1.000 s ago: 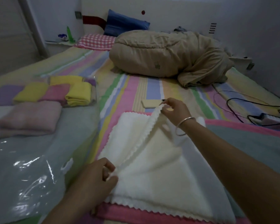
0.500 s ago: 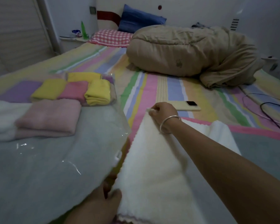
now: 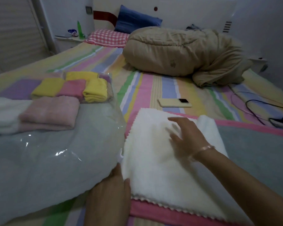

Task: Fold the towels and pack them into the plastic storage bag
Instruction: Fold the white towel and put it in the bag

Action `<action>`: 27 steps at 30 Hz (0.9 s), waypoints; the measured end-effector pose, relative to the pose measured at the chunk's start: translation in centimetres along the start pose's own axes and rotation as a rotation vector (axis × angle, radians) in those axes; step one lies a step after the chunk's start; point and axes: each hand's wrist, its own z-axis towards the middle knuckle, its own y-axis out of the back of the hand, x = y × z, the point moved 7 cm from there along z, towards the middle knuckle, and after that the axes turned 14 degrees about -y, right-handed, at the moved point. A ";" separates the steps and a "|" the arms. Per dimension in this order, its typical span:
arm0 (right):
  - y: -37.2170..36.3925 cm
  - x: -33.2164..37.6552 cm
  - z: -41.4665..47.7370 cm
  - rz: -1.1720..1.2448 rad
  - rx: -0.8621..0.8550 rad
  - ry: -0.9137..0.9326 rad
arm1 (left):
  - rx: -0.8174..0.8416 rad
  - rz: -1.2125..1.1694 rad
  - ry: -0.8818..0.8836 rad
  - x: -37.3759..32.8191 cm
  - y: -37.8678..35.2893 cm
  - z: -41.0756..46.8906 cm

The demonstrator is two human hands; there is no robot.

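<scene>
Right now, in the head view, the right hand (image 3: 185, 136) reaches forward with fingers spread and flat, pressing on the top of the white fleecy towel with the zigzag-cut edge (image 3: 153, 162), a thin bangle at its wrist. The left hand (image 3: 112, 190) lies at the towel's near left corner — thumb on top of the cloth, the other fingers out of sight beneath it, so it pinches that corner. The towel lies folded on a grey blanket with a pink border (image 3: 255, 147) at the near end of the bed.

No writing can be read anywhere.

Just left of the towel, touching its left edge, spreads the clear plastic storage bag (image 3: 55, 157), glossy and wrinkled. Through it show a folded pale pink towel (image 3: 51, 113) and, beyond that, small rolled yellow and pink cloths (image 3: 75, 88) toward the bed's left edge.

The bed wears a pastel striped sheet (image 3: 142, 85). A pale yellow phone (image 3: 174, 103) lies on it just beyond the white towel — a bundled tan quilt (image 3: 178, 53) farther back, a red checked pillow (image 3: 108, 37) and a blue pillow (image 3: 136, 22) at the headboard. Black cables (image 3: 258, 103) trail along the bed's right edge.
</scene>
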 end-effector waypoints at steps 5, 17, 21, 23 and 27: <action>5.0 -8.5 -9.9 -0.120 -0.117 0.000 | -0.257 0.213 -0.218 -4.1 -0.4 -1.7; 7.2 -9.9 -18.5 -0.174 -0.151 0.177 | -0.222 0.116 -0.835 -11.1 -1.4 -1.1; 7.8 -9.4 -19.2 -0.130 -0.224 0.226 | -0.238 0.125 -0.828 -11.0 -0.9 -1.1; 8.7 -9.4 -18.8 -0.086 -0.262 0.219 | -0.273 0.133 -0.814 -11.3 -0.5 -1.1; 11.1 -8.6 -18.2 -0.101 -0.339 0.253 | -0.437 0.167 -0.797 -12.0 0.3 -1.2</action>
